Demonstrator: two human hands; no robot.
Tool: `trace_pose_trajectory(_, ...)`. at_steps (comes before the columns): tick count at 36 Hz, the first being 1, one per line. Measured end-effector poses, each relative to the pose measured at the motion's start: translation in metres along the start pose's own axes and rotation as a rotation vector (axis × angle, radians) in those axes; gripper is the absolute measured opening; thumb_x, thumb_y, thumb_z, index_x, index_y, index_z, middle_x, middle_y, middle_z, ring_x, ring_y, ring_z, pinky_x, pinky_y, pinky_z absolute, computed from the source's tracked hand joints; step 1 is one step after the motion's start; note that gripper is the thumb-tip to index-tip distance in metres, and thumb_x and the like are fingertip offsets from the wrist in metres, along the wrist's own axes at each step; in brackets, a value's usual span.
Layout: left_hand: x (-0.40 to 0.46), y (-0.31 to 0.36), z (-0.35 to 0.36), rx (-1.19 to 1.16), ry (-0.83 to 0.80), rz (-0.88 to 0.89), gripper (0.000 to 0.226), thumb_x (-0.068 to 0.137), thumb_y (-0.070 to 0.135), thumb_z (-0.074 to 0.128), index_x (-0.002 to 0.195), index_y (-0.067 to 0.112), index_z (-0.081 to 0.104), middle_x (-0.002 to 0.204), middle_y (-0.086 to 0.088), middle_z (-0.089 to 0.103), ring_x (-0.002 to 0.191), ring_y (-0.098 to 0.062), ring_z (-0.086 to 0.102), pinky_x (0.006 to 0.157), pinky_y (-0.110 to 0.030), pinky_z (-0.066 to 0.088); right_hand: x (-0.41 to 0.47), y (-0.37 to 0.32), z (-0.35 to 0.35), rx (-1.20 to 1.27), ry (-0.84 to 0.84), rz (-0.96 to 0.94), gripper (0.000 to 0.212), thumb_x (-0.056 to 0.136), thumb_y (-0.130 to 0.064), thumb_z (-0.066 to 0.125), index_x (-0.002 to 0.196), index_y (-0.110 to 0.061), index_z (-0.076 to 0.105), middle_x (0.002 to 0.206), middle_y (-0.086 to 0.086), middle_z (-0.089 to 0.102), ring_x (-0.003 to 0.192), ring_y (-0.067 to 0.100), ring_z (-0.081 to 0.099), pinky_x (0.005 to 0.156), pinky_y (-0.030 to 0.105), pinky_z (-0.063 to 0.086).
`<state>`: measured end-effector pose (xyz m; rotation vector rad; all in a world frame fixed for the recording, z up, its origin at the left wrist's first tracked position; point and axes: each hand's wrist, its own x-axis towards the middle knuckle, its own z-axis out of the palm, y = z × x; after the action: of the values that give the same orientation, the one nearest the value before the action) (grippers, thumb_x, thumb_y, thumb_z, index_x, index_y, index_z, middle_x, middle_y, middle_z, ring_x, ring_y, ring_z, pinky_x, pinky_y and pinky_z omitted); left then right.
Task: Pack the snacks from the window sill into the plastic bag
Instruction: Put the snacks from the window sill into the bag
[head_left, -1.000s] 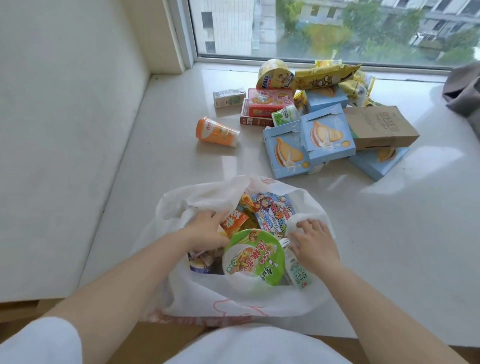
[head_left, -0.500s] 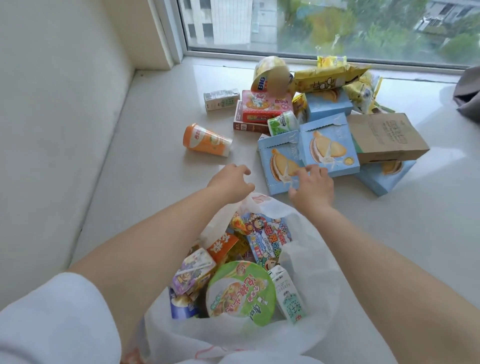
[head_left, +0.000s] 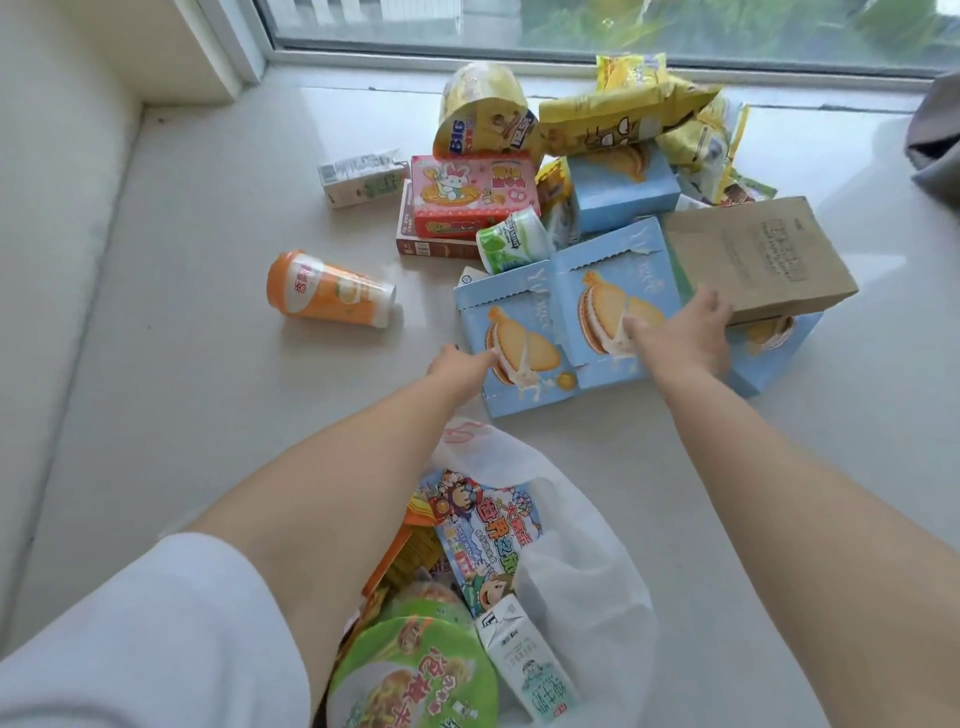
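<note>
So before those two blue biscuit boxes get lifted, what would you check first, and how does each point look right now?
1. Left hand on the left blue box: ok, it touches the box's left edge, though a full grip cannot be told.
2. Right hand on the right blue box: ok, fingers spread over its right side.
3. Nothing resting on the boxes: not ok, the brown paper bag lies against the right box's far edge and could slide.
4. Box flaps closed: not ok, both torn top flaps stand open.
5. Plastic bag open: ok, mouth gapes.
6. Room in the bag: cannot tell; it already looks crowded.
</note>
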<state>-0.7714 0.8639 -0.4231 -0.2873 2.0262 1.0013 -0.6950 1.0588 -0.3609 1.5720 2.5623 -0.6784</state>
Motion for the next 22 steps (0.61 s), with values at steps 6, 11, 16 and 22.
trace_pose_trajectory(6, 0.011, -0.009, 0.018, -0.299, -0.081, -0.06, 0.057, 0.086, 0.047, 0.06, 0.126, 0.006, 0.051, 0.117, -0.011, 0.062, 0.105, -0.031, 0.061, 0.095, -0.046, 0.05, -0.001, 0.008, 0.001, 0.165, -0.024, 0.013, 0.063, 0.077, -0.042, 0.069, 0.127, -0.007, 0.049, 0.132, 0.01, 0.042, 0.114, 0.028, 0.051, 0.092, 0.035, 0.04)
trace_pose_trajectory(11, -0.008, -0.005, 0.015, -0.231, 0.036, 0.063, 0.06, 0.085, 0.052, 0.057, 0.129, 0.012, 0.047, 0.123, -0.009, 0.059, 0.108, -0.03, 0.059, 0.093, -0.046, 0.05, -0.021, 0.013, 0.003, 0.284, -0.035, -0.023, 0.053, 0.081, -0.045, 0.065, 0.116, -0.008, 0.053, 0.117, 0.009, 0.056, 0.107, 0.027, 0.054, 0.085, 0.033, 0.04)
trace_pose_trajectory(16, -0.047, -0.003, -0.002, -0.155, 0.145, 0.178, 0.048, 0.091, 0.041, 0.057, 0.122, 0.008, 0.042, 0.119, -0.009, 0.055, 0.103, -0.027, 0.056, 0.086, -0.037, 0.05, -0.062, 0.017, 0.001, 0.459, -0.048, -0.144, 0.043, 0.083, -0.04, 0.066, 0.107, -0.008, 0.05, 0.092, 0.002, 0.057, 0.083, 0.02, 0.052, 0.069, 0.026, 0.035)
trace_pose_trajectory(22, -0.11, -0.026, -0.036, -0.144, 0.228, 0.38, 0.036, 0.09, 0.037, 0.06, 0.114, 0.015, 0.044, 0.11, -0.001, 0.057, 0.096, -0.019, 0.057, 0.078, -0.031, 0.047, -0.119, 0.023, -0.013, 0.674, -0.025, -0.192, 0.032, 0.083, -0.031, 0.069, 0.098, -0.014, 0.046, 0.083, -0.006, 0.053, 0.069, 0.007, 0.051, 0.055, 0.011, 0.038)
